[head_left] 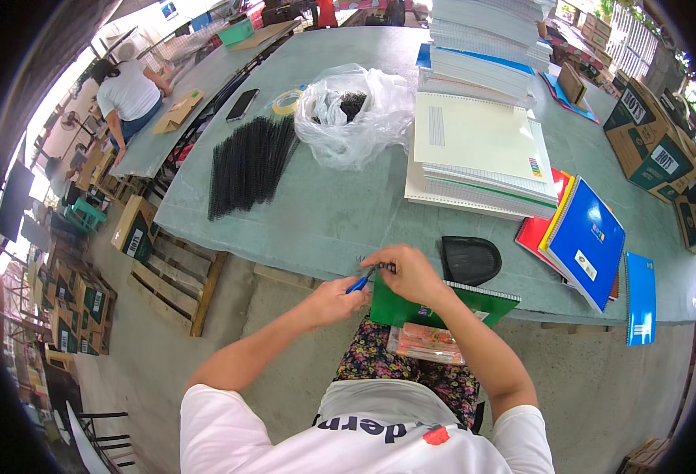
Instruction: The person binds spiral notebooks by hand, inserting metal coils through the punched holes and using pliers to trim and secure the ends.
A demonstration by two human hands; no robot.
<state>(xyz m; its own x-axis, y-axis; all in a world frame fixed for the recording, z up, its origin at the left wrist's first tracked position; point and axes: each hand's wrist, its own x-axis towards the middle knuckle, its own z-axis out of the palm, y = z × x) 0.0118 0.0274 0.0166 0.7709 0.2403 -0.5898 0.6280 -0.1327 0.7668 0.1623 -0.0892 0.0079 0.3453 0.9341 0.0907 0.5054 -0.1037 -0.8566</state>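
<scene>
My left hand (332, 301) is closed around blue-handled pliers (356, 285), whose jaws reach the end of a black spiral binding. That binding runs along the upper edge of a green notebook (391, 305), which stands tilted against the table's near edge. My right hand (412, 272) pinches the notebook's left end by the coil, its fingers close to the plier jaws. Just beyond the notebook lies a black mesh tray (471, 261). On my lap, below the notebook, rests a clear packet with orange contents (427, 342).
Black plastic coils (251, 164) lie fanned at the table's left, beside a plastic bag (353, 118), tape roll (286, 103) and phone (243, 104). Tall notebook stacks (478, 146) stand ahead. Blue notebooks (589, 237) and cartons (652, 142) sit right. Another person (129, 95) works far left.
</scene>
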